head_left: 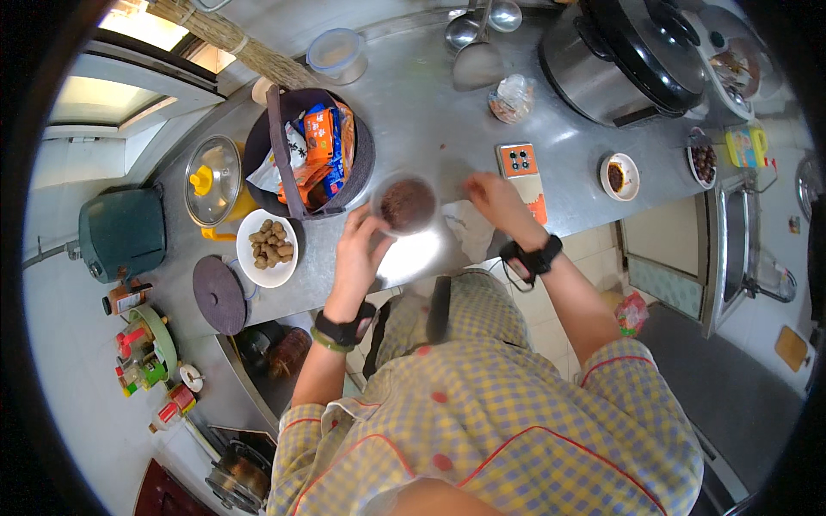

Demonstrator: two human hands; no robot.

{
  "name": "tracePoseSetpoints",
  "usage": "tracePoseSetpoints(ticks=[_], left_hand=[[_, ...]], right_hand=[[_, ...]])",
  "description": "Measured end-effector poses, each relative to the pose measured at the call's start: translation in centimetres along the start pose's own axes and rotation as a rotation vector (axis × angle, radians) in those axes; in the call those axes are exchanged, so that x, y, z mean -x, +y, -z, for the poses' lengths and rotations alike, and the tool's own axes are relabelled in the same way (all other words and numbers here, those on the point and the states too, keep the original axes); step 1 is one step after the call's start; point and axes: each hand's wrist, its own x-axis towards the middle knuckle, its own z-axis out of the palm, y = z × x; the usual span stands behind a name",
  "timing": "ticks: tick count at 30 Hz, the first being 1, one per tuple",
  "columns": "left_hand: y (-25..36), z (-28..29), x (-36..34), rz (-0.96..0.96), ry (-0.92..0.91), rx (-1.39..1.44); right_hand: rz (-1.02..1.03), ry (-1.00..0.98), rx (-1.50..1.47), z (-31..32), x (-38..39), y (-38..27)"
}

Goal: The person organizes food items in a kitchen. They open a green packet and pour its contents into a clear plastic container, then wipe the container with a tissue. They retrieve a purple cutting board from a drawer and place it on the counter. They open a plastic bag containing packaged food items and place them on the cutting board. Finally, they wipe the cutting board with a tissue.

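Observation:
At the counter's front, my left hand [357, 245] grips the near left side of a round see-through tub [407, 206] filled with something dark brown and crumbly. To the tub's right, my right hand [499, 205] hovers with its fingers curled together; whatever lies between them is hidden. Beneath and beside that hand is a pale, shiny flat shape [469, 232], perhaps a blade. A dark handle [439, 310] juts over the counter edge toward my body. Just beyond my right hand lies a packet with an orange label [519, 168].
Left of the tub stand a dark basket of snack packets [280, 146], a white bowl of peanuts [268, 273] and a lidded yellow pot [211, 185]. A sauce dish [619, 177] and a rice cooker [615, 64] are on the right. Ladles [469, 30] lie at the back.

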Motion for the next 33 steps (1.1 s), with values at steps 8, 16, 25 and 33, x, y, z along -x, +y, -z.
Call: tracePoseSetpoints(ticks=[8,16,25,33], left_hand=[[0.5,2.2,2.6,0.163,0.109,-0.043],[-1.6,1.7,3.3,0.114,0.086,-0.003],[-3.0,1.1,4.5,0.046,0.074,0.010],[-7.0,8.2,11.7,0.165,0.474,0.020]], right_hand=[[-0.125,0.103,0.291,-3.0,-10.6,0.5],[-0.037,0.006,0.265,-2.2,-9.6,1.6],[0.221,-0.030,-0.036,-3.5,-1.0,-13.1],[0.232,-0.015,0.064,-5.5,0.4,-15.2]])
